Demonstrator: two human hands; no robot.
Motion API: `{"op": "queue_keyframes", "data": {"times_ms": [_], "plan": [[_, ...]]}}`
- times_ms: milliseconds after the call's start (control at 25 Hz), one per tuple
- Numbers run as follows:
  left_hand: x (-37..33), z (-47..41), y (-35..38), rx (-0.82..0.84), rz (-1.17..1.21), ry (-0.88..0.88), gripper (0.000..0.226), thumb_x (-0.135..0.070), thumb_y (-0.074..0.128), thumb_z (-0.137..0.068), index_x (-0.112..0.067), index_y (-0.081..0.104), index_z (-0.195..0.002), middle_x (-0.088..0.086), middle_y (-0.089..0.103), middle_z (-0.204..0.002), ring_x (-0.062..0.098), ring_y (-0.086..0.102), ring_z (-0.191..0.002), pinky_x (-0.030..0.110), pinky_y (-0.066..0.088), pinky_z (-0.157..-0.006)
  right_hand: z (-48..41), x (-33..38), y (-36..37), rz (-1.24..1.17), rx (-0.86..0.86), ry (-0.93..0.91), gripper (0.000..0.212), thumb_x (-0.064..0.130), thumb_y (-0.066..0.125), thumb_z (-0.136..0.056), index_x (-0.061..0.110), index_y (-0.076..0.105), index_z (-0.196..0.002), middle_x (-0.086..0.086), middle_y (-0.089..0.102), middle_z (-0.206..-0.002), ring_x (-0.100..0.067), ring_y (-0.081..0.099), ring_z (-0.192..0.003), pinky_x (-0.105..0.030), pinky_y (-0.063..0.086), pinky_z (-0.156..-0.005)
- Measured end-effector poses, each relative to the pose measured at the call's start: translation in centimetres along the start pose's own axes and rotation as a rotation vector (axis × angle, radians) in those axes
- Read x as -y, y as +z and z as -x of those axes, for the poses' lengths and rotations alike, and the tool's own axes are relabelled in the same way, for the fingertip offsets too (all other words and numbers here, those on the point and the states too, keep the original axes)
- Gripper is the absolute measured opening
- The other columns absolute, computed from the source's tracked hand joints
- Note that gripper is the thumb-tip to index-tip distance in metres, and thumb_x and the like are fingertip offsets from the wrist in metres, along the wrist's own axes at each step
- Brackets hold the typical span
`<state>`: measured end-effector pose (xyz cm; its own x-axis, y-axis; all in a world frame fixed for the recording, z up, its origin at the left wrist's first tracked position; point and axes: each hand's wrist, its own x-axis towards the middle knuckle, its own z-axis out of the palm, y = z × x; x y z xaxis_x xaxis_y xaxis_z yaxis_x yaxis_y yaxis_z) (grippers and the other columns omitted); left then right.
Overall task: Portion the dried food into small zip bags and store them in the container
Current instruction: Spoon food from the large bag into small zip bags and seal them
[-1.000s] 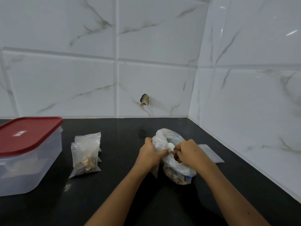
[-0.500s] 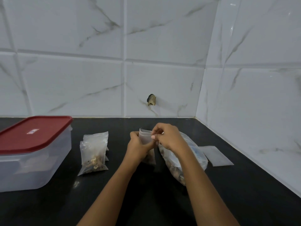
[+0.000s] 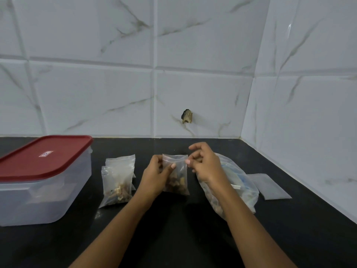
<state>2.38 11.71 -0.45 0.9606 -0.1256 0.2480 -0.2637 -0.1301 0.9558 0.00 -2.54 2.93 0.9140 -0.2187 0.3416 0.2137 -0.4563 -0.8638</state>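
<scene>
Opens wide on a black countertop (image 3: 173, 238), boxed in at twelve and three o'clock by white marble-veined wall tiles (image 3: 96, 93). Over at nine o'clock, picks up the clear container (image 3: 44, 200), red lid (image 3: 38, 161) seated on top, something pale just showing through the cloudy wall. Swings to three o'clock for the large plastic bag (image 3: 245, 190) of dried food, slumped on its side and partly hidden under the right forearm crossing it. Toward nine again, between container and left wrist, spots a little heap of filled zip bags (image 3: 117, 180), brown pieces settled at the bottom, apart from the container and clear of the hand. Further out at three o'clock, past the large plastic bag, finds an empty zip bag (image 3: 270, 186) lying flat. And dead centre, held upright: the small zip bag (image 3: 176, 176), brown pieces filling its lower half; cannot tell whether its bottom touches the counter. Gripped along its left side by the left hand (image 3: 154, 176), thumb across the front, that edge covered. Pinched at the top right corner by the right hand (image 3: 204, 165), fingers curled. Up at twelve o'clock, notes a dark chipped hole (image 3: 187, 116) in one tile.
</scene>
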Motion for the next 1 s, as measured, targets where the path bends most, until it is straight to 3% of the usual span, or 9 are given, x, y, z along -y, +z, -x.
{"op": "queue_keyframes", "data": {"times_ms": [160, 360, 560, 720, 840, 1000], "plan": [[0.02, -0.96, 0.56, -0.006, 0.108, 0.001, 0.016, -0.021, 0.062, -0.087, -0.028, 0.048, -0.093, 0.009, 0.061, -0.114, 0.021, 0.060, -0.105, 0.040, 0.053, -0.089, -0.31, -0.19, -0.40, -0.129, -0.014, 0.002, 0.031, 0.000, 0.060, -0.085, 0.016, 0.048, -0.108, 0.006, 0.060, -0.074, -0.007, 0.057, -0.069, -0.026, 0.049, -0.069], [0.11, -0.51, 0.70, 0.015, 0.136, -0.017, 0.013, -0.021, 0.059, -0.089, -0.027, 0.047, -0.093, 0.003, 0.060, -0.106, 0.012, 0.059, -0.091, 0.020, 0.049, -0.065, -0.14, 0.14, -0.46, -0.134, 0.017, -0.004, 0.033, 0.002, 0.060, -0.086, 0.017, 0.047, -0.112, 0.005, 0.059, -0.077, -0.008, 0.055, -0.070, -0.019, 0.046, -0.058], [0.20, -0.54, 0.91, 0.024, 0.204, -0.070, 0.011, -0.023, 0.057, -0.090, -0.021, 0.050, -0.098, 0.003, 0.061, -0.103, 0.011, 0.060, -0.086, 0.018, 0.048, -0.058, -0.33, -0.16, -0.28, -0.131, 0.001, 0.055, 0.030, 0.003, 0.060, -0.087, 0.015, 0.048, -0.112, 0.005, 0.060, -0.077, -0.012, 0.056, -0.073, -0.025, 0.049, -0.068], [0.17, -0.53, 0.87, 0.007, 0.213, -0.071, 0.009, -0.024, 0.055, -0.091, -0.018, 0.051, -0.097, 0.008, 0.061, -0.103, 0.015, 0.060, -0.086, 0.024, 0.050, -0.063, -0.23, -0.27, -0.19, -0.046, 0.013, 0.049, 0.029, 0.004, 0.060, -0.087, 0.016, 0.049, -0.111, 0.005, 0.057, -0.078, -0.011, 0.056, -0.076, -0.030, 0.050, -0.080], [-0.01, -0.38, 0.85, -0.001, 0.250, -0.069, 0.004, -0.020, 0.055, -0.091, -0.018, 0.052, -0.093, 0.005, 0.061, -0.097, 0.013, 0.059, -0.081, 0.023, 0.050, -0.061, -0.17, -0.19, -0.20, -0.052, 0.004, 0.047, 0.029, 0.002, 0.062, -0.085, 0.017, 0.050, -0.107, 0.005, 0.059, -0.077, -0.013, 0.058, -0.083, -0.033, 0.050, -0.084], [-0.06, -0.38, 0.86, -0.021, 0.294, -0.093, 0.004, -0.018, 0.057, -0.091, -0.019, 0.055, -0.088, 0.006, 0.063, -0.094, 0.015, 0.061, -0.081, 0.027, 0.051, -0.063, -0.25, -0.21, -0.21, -0.043, 0.004, 0.063, 0.028, 0.000, 0.061, -0.085, 0.020, 0.048, -0.101, 0.003, 0.059, -0.076, -0.012, 0.056, -0.075, -0.033, 0.048, -0.083]]}}
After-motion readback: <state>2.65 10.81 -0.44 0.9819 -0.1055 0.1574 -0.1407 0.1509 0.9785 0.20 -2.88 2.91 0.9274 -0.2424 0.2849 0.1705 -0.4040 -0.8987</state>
